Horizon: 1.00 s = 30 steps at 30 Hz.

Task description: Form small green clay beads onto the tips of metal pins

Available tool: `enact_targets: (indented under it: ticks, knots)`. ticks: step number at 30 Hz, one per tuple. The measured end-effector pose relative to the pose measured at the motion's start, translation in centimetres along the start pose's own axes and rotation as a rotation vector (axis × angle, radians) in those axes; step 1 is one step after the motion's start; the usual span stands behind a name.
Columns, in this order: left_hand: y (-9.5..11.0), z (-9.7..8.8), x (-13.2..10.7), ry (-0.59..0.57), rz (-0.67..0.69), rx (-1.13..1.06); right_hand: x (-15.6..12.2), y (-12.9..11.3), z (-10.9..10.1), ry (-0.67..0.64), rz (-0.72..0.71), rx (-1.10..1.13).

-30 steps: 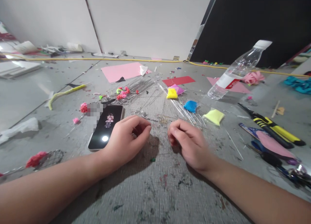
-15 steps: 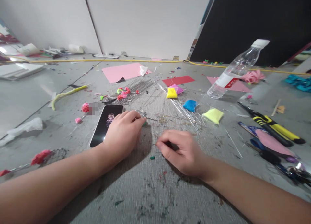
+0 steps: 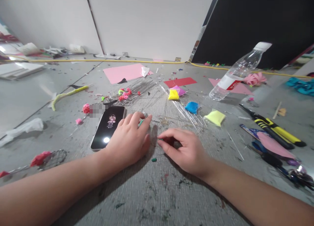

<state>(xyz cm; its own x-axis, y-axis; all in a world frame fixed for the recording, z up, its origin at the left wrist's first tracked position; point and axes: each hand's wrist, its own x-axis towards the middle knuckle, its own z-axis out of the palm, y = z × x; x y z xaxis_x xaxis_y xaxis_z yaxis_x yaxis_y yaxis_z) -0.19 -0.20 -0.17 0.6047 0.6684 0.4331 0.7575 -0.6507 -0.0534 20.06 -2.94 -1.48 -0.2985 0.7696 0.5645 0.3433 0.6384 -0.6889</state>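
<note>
Craft workspace: grey table (image 3: 157, 193) strewn with wires (image 3: 181, 110), clay packets (image 3: 173, 94), pliers (image 3: 272, 126).

green bit (image 3: 141, 122) | tiny, possibly clay | between left fingertips, above table

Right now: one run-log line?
left hand: pinching green bit | right hand: pinching small piece, unclear | phone: beside left hand

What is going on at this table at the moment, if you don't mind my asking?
A person is doing small craft work on a grey table. The left hand pinches a tiny green bit beside a lit phone. The right hand pinches something too small to identify. Thin wires, coloured clay packets, a water bottle and pliers lie around.
</note>
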Motion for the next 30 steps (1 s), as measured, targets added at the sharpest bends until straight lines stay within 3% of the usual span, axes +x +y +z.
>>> enact_targets:
  ticks: [3,6,12,15,19,30]
  knots:
    - [-0.1,-0.1,0.0,0.144,0.091,-0.233,0.0,0.2,-0.1,0.021,-0.054,-0.007]
    - [0.4,-0.5,0.0,0.180,0.077,-0.588,0.0,0.1,-0.3,0.057,-0.075,-0.019]
    - [1.2,-1.1,0.2,-0.060,-0.319,-1.208,-0.3,0.0,-0.3,0.147,-0.088,-0.051]
    - [1.1,-1.1,0.3,-0.180,-0.429,-1.428,-0.3,0.0,-0.4,0.146,-0.076,-0.048]
    - [1.1,-1.1,0.5,-0.317,-0.453,-1.452,-0.1,-0.2,-0.6,0.108,-0.078,-0.049]
    - [0.7,-0.6,0.5,-0.362,-0.512,-1.409,-0.2,0.2,-0.3,0.118,-0.131,-0.036]
